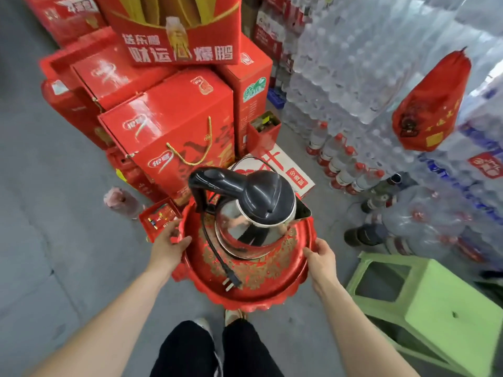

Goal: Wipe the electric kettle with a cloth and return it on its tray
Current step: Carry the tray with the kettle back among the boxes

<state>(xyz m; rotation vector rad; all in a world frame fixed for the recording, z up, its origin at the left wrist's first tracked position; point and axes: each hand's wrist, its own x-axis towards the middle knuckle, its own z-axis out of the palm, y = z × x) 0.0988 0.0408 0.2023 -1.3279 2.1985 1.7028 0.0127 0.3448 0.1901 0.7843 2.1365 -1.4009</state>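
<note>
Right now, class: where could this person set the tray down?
The green stool top is bare, right of the right hand. Grey floor lies open left of the left hand. Ahead, red boxes and water bottles crowd in.

A: Where does the view look from?
B: From the person's head, forward and steeply down. Their own legs and shoes sit at the bottom edge, both forearms reach up from the lower corners.
A: How near?
B: Close. The tray (275, 291) with the kettle (254, 210) fills the middle, at arm's length. The wide lens bends the edges.
A: And farther out?
B: Red boxes (168, 126) ahead, stacked water bottles (353, 66) to the right, a green stool (446, 303) at lower right.
A: Another view?
B: Only this one, so nothing is shared.
</note>
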